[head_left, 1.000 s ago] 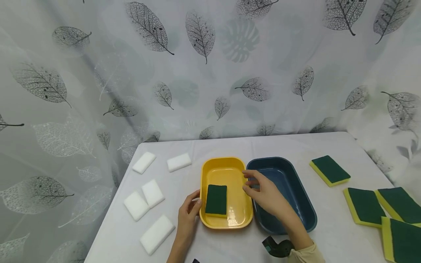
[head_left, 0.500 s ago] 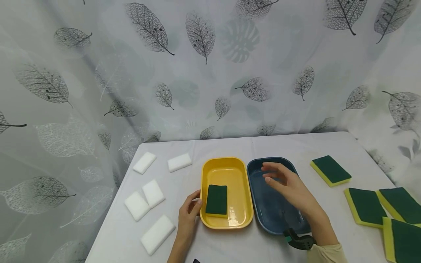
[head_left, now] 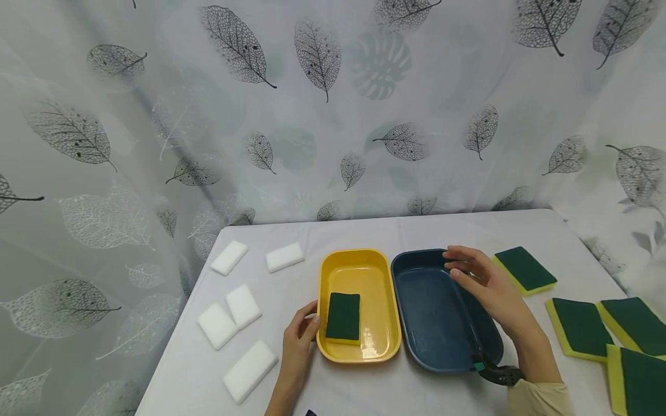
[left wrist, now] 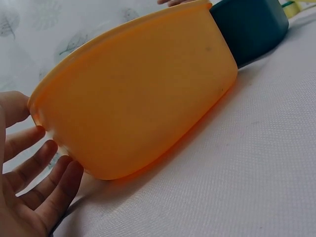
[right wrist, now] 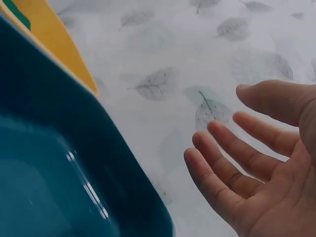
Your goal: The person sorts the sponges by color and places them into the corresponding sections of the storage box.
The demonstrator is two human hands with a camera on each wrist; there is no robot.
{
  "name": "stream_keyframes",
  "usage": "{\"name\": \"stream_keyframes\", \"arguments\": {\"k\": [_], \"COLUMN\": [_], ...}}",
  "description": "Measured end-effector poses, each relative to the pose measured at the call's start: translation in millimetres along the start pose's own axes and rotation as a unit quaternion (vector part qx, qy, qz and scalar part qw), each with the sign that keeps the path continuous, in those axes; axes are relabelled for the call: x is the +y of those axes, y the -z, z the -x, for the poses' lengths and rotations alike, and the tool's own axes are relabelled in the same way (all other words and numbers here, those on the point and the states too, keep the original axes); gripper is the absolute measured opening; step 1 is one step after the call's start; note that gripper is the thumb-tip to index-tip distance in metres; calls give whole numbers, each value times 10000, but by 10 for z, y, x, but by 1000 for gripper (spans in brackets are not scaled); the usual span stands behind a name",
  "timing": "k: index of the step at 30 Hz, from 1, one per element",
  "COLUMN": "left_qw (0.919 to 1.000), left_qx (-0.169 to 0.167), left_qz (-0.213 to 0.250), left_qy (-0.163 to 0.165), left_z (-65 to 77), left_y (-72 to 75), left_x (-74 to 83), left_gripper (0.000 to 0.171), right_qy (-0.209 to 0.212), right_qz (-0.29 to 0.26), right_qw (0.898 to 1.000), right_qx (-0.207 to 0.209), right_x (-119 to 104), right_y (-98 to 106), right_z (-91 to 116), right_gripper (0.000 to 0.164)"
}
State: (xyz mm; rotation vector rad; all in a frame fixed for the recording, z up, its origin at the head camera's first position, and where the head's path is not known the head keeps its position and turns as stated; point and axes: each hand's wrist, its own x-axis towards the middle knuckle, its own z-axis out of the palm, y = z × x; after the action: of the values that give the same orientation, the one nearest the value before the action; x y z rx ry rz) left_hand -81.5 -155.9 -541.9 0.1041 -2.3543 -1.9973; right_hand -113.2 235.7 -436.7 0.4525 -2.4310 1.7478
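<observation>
My left hand (head_left: 298, 338) rests at the left side of the yellow tray (head_left: 382, 300). In the left wrist view its fingertips (left wrist: 74, 170) touch the tray's outer wall (left wrist: 143, 94), with the thumb up near the rim. Inside that tray lies one scouring sponge (head_left: 343, 316), green side up. My right hand (head_left: 491, 286) hovers over the right rim of the dark blue tray (head_left: 442, 323), holding nothing. Its fingers (right wrist: 222, 168) are spread and relaxed in the right wrist view. No sponge shows in the visible part of the blue tray.
Several green and yellow sponges lie on the right, the nearest to my right hand being one sponge (head_left: 525, 270) at the back. Several white foam blocks (head_left: 250, 371) lie on the left of the white tablecloth (head_left: 291, 283). A leaf-print curtain (head_left: 333, 115) hangs behind.
My right hand has moved right, from the yellow tray's right rim across the blue tray to its right side. The left hand and both trays stay in place.
</observation>
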Motion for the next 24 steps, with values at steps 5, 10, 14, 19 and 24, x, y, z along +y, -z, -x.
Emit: {"name": "stream_keyframes", "arguments": {"k": [5,10,14,19,24], "left_qw": [10000,9999,9999,9999,9999], "left_qx": [-8,-29,-24,-29,-31], "left_qz": [44,105,125,148,141], "left_qy": [44,41,30,41,43], "left_z": [-4,-8,-14,-13,-16], "left_y": [1,-2,-8,-6,-10], "left_x": [2,-1,-6,-8,-13], "left_gripper": [38,38,37,37,38], "right_qy": [153,207,102,26,-82], "right_qz": [161,354,545,721,1137], "right_qw": [9994,9976,9956,9911,9854], "right_qx": [274,554,757,1115,1262], "right_x": [87,162,204,295,431], "right_y": [121,240,337,443,566], "right_z": [12,2,5,2,-30], "right_gripper": [52,56,57,60,64]}}
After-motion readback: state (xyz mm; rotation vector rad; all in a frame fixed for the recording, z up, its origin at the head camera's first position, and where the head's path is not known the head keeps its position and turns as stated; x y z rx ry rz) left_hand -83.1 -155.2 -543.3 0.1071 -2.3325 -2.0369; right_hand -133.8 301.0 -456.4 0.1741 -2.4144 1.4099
